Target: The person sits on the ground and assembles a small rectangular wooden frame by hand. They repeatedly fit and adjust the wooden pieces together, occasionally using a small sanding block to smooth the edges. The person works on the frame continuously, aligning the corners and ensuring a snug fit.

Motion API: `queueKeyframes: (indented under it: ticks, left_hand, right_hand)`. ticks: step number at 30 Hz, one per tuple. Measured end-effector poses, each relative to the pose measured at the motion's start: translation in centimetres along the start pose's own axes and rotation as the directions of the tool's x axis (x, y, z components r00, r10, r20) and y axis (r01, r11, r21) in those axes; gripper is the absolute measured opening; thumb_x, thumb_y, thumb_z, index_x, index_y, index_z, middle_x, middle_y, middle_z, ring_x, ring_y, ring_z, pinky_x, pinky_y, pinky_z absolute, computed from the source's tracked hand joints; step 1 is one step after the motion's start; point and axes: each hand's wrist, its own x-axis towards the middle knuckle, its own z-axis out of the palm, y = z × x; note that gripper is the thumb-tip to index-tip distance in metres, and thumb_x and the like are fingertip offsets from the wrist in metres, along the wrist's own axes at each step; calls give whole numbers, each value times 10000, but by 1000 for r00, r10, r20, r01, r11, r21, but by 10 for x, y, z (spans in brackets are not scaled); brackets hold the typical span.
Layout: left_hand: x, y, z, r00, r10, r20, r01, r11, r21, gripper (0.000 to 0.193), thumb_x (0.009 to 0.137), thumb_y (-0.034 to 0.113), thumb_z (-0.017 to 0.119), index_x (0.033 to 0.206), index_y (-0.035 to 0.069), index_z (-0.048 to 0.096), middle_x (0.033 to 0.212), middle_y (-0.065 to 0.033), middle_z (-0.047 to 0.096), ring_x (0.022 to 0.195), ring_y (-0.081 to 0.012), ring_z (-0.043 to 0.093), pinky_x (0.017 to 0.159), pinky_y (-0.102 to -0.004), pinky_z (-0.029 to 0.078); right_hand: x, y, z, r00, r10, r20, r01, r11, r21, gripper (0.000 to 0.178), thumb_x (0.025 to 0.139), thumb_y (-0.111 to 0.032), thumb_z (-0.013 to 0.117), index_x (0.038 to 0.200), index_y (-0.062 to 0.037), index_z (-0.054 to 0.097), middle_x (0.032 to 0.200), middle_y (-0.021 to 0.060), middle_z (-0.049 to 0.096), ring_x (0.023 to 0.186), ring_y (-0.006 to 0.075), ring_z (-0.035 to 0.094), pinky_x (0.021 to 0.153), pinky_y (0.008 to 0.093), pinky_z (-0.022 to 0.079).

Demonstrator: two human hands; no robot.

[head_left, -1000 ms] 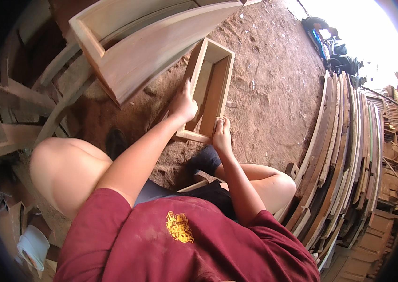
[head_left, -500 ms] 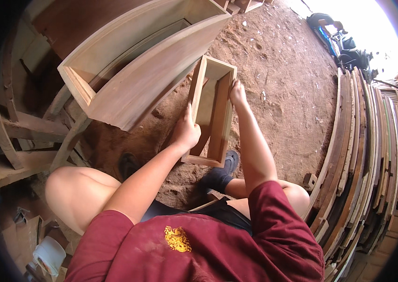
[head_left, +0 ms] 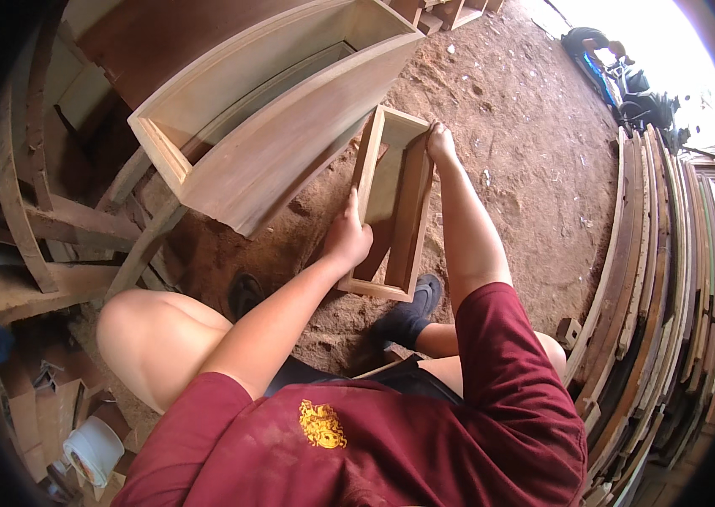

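A narrow, open-topped wooden drawer [head_left: 409, 224] is held out above the dirt floor, in front of my feet. My left hand [head_left: 349, 237] grips its left long side near the close end, fingers bent over the wood. My right hand [head_left: 441, 143] is closed around the far right corner. Most of its fingertips are hidden behind the wall. Inside the drawer, the pale bottom shows a dark, shadowed strip. Just left of the drawer stands a large wooden cabinet frame [head_left: 290, 160] with an open, hollow face.
Long timber boards [head_left: 640, 253] are stacked along the right. Curved wooden legs [head_left: 78, 224] stand at the left, above a white bucket [head_left: 94, 448] and offcuts. A motorcycle [head_left: 628, 84] is parked far right. More wooden pieces [head_left: 450, 13] lie at the far edge.
My right hand has slid along the drawer's right side toward its far corner. The left hand keeps its hold. The whole view has shifted slightly.
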Motion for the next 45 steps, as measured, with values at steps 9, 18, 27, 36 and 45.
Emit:
queueKeyframes:
  ticks: [9,18,27,36,45]
  left_hand:
    - [4,0,2,993,-97,66,94,994,47,802,826,82,535,1566,45,229,1178,-312,632,966,-442,662,890,-506,544]
    - [8,-14,10,1000,-15,7,15,1000,18,826,808,107,542,1569,53,225,1162,-292,647,976,-433,665,883,-512,545]
    - [-3,16,-20,976,-146,160,139,989,56,836,818,115,537,1581,77,200,1197,-289,635,1024,-402,664,914,-494,543]
    - [1,5,-14,989,-129,76,122,989,89,832,817,162,552,1584,110,233,1060,-236,683,865,-382,679,781,-496,556]
    - [2,-7,2,995,-100,-6,100,995,-7,794,870,90,527,1598,154,218,1353,-252,512,1164,-371,601,983,-447,524]
  right_hand:
    - [-111,34,7,1000,9,24,-14,973,231,512,1074,-399,340,1347,11,476,1278,262,616,1233,392,581,1036,444,430]
    - [-236,51,-8,992,-1,125,-45,930,366,568,1076,-403,331,1454,17,386,1341,266,578,1278,380,550,1067,439,412]
    - [-351,73,-35,960,108,259,-142,983,116,644,1049,-470,368,1518,-31,324,1282,328,595,1222,432,586,1033,463,437]
    - [-325,33,-45,990,-58,126,89,961,-261,510,999,-461,505,1292,-46,468,1081,321,663,999,454,664,872,530,499]
    - [-236,-33,-49,967,-203,153,253,703,-665,575,892,-488,688,1285,-155,432,1160,216,646,1017,411,677,800,503,552]
